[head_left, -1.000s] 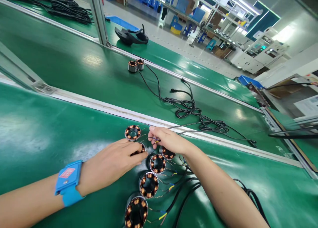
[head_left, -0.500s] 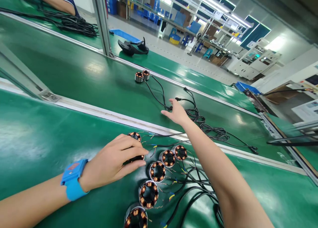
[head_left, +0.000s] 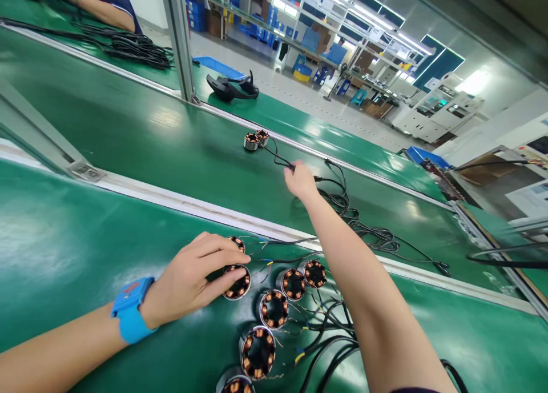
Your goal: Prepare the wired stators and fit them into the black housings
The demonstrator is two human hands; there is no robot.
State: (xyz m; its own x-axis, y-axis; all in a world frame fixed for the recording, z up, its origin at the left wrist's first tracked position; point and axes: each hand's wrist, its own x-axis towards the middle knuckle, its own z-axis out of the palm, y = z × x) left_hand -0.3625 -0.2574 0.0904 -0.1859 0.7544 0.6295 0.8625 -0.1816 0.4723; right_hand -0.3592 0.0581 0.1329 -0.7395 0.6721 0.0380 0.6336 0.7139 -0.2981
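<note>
My right hand (head_left: 302,180) is closed around the black cables (head_left: 278,160) of two stators on the middle strip. Those two ring-shaped stators (head_left: 251,142) with copper windings stand side by side. My left hand (head_left: 192,276), fingers stretched and thumb apart, lies over the edge of a nearer stator (head_left: 237,285); whether it presses on it I cannot tell. Just beyond its fingers, another stator (head_left: 236,244) is partly covered. Several more stators (head_left: 274,309) stand in a slanting row to the right, their thin wires leading to black cables (head_left: 325,347).
Coiled black cables with plugs (head_left: 377,236) lie along the middle strip. A white rail (head_left: 171,201) divides the green surfaces. Metal posts (head_left: 177,39) rise at the left. A black strap-like object (head_left: 233,87) sits on the far side. Another person's arm (head_left: 103,10) is beside a cable bundle (head_left: 137,47).
My right hand has gone from open to closed on the cables of the two far stators. Those stators now appear slightly farther right. My left hand's fingers uncover more of the near stator.
</note>
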